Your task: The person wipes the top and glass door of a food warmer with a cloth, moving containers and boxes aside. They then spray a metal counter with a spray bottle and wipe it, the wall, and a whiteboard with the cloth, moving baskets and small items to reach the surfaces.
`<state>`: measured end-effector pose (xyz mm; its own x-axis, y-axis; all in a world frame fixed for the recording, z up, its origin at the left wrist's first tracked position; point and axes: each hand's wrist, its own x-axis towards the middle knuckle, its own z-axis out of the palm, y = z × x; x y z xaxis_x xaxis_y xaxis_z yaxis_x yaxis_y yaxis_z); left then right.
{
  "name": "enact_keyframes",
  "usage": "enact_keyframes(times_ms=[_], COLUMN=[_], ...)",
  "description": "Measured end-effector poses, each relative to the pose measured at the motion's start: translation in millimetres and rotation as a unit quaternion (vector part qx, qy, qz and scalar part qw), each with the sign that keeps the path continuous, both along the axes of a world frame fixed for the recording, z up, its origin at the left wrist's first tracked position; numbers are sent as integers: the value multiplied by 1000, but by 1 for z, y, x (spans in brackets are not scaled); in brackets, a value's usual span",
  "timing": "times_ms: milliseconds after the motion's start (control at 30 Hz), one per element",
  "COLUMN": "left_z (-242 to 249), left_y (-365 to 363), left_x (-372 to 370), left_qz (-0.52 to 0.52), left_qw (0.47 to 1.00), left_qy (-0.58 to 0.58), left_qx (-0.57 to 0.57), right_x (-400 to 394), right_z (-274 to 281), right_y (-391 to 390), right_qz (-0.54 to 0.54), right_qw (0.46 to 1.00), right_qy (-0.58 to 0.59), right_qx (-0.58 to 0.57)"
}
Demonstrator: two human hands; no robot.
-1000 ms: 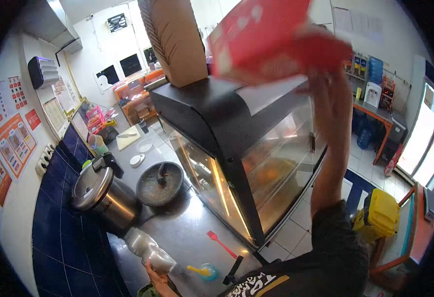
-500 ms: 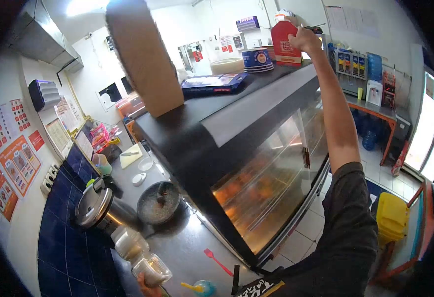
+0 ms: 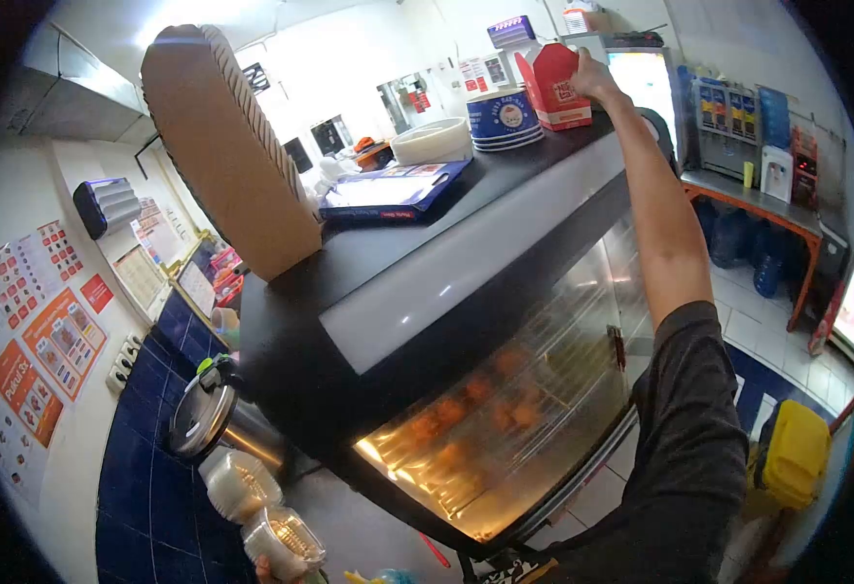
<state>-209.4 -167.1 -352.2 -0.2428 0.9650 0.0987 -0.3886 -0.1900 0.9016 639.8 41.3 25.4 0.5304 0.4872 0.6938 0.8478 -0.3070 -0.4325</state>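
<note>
My right arm stretches up over the dark top of a heated display cabinet (image 3: 281, 331). At its far end my right hand (image 3: 592, 80) is closed on the upper edge of a red paper food box (image 3: 555, 90). The box stands on the cabinet top, touching or very close to it, beside a stack of blue paper tubs (image 3: 506, 122). Low at the left, only some fingers of my left hand (image 3: 264, 569) show, closed against the side of a clear plastic container (image 3: 286, 547). Another clear container stack (image 3: 240, 485) is just behind it; the rest of that hand is hidden.
A tall piece of brown cardboard (image 3: 222, 146) stands on the cabinet's left end. Behind lie a blue flat package (image 3: 398, 190) and a round whitish stack (image 3: 432, 142). A metal pot (image 3: 203, 419) sits by the tiled wall. A yellow bin (image 3: 795, 453) is at right.
The view has shifted, with the cabinet top now larger and hiding more of the counter. The red box shows more of its side, still in my right hand. My left hand remains at the container.
</note>
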Motion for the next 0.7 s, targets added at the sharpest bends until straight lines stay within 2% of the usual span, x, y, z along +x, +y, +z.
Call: enact_keyframes(times_ms=[167, 233, 267, 300, 367, 400, 433, 500, 533, 567, 633, 700], left_z=[15, 23, 29, 35, 54, 65, 64, 91, 132, 157, 204, 256], left_y=[-5, -4, -3, -2, 0, 1, 9, 15, 20, 26, 39, 56], left_x=[11, 15, 15, 16, 16, 15, -8, -8, 11, 14, 24, 49], left_qz=[4, 0, -3, -8, 5, 23, 113, 128, 53, 70, 94, 74], left_qw=[999, 997, 995, 992, 987, 986, 979, 975, 982, 982, 980, 974], left_qy=[-1, -2, -5, -11, -25, -31, 92, 110, 4, 14, 51, 116], left_qx=[40, 71, 97, 123, 157, 161, 140, 147, 183, 175, 167, 178], right_x=[31, 35, 28, 22, 9, -20, -62, -143, -179, -223, -299, -335], right_z=[-16, -18, -16, -12, 3, 16, 30, 51, 62, 67, 65, 60], right_y=[46, 52, 46, 39, 35, 22, 5, -14, 7, -5, -29, -2], right_qz=[54, 25, -12, -4, -18, 36, 88, 160, 188, 293, 349, 342], right_qw=[997, 995, 998, 998, 978, 952, 915, 876, 900, 896, 896, 886], right_qy=[-30, -79, -57, -61, -161, -226, -285, -364, -321, -295, -276, -245], right_qx=[41, 58, 24, 23, 131, 203, 273, 275, 228, 159, -2, -197])
